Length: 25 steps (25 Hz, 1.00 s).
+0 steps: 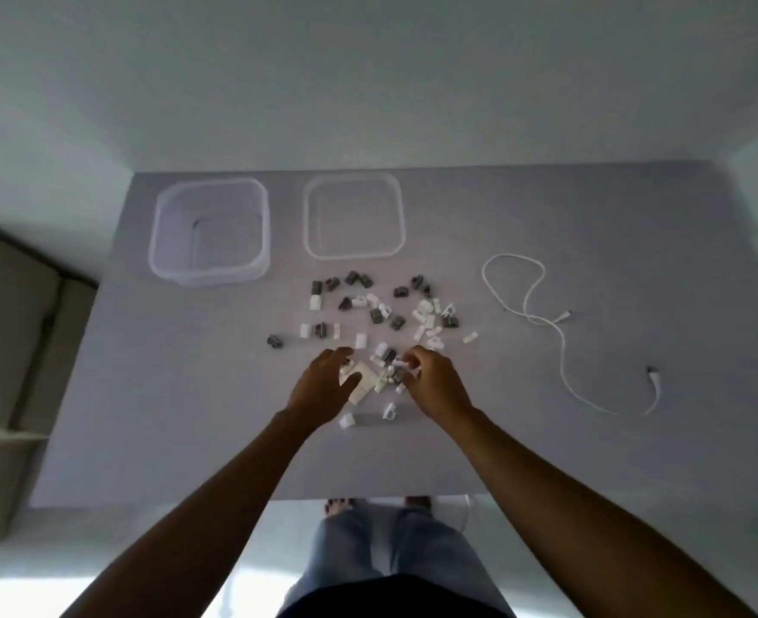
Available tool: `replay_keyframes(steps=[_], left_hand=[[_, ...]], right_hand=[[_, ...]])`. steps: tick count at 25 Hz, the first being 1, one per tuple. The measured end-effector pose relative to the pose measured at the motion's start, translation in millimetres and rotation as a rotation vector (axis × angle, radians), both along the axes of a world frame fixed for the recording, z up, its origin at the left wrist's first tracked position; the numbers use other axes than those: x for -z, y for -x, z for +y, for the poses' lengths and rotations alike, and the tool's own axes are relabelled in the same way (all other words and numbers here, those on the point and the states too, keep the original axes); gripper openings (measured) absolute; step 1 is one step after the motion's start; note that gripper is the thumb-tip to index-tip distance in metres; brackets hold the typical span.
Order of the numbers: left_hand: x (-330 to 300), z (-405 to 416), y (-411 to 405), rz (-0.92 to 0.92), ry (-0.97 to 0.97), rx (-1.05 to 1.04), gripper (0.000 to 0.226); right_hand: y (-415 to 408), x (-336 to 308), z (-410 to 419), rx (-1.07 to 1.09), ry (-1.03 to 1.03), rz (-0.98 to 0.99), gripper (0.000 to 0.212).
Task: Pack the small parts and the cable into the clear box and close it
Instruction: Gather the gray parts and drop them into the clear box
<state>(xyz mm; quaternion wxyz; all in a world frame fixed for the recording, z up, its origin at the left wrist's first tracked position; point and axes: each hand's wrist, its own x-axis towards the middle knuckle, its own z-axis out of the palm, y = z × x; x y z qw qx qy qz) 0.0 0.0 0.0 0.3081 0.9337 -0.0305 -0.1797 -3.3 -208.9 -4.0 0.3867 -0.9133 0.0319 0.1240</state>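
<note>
Several small grey and white parts [381,312] lie scattered across the middle of the grey table [190,394]. My left hand [323,385] rests over a white square piece [365,385] at the near edge of the pile, fingers curled. My right hand [430,381] is pinched on a few small parts beside it. The clear box [210,231] stands open and empty at the far left. Its clear lid [354,216] lies flat to the right of it. The white cable [551,323] lies loose on the right side of the table.
A beige sofa [7,350] stands left of the table. The wall runs behind the far edge. My legs and bare feet [377,506] show below the near edge.
</note>
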Motion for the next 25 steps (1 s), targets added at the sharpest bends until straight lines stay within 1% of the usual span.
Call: replay_keyframes(steps=[2,4,8,11,15,18,21,23,25], left_hand=[[4.7,-3.0,-7.3,0.008,-0.037,-0.039,0.046],[11.8,-4.5,-13.6,0.033,-0.076,-0.07,0.044],[29.4,-9.0,-25.2,0.001,-0.064,-0.077,0.035],[40.7,-8.2,-37.2,-0.021,-0.064,-0.046,0.025],[48.9,1.8,-44.4,0.009,-0.048,-0.011,0.023],[50.3,8.0,-49.0,0.001,-0.019,0.02,0.014],[51.8,12.4,-51.9,0.026,0.025,0.023,0.012],[51.9,14.1,-55.1,0.084,0.066,-0.033,0.02],[48.9,14.5,-60.0,0.153,0.149,-0.125,0.026]], right_hand=[[-3.5,9.0,1.6,-0.016,0.072,0.052,0.015],[-4.2,22.2,8.7,-0.033,0.136,0.061,0.012],[-5.6,44.9,19.6,-0.028,0.213,-0.005,0.013],[-4.2,56.1,20.8,0.009,0.218,-0.021,0.011],[-0.6,61.9,19.8,0.057,0.204,-0.061,0.013],[0.1,58.3,22.9,0.108,0.167,-0.096,0.011],[-2.9,57.3,23.2,0.098,0.13,-0.132,0.027],[-8.8,54.8,26.4,0.098,0.131,-0.113,0.039],[-19.1,54.8,29.3,0.096,0.163,-0.091,0.042]])
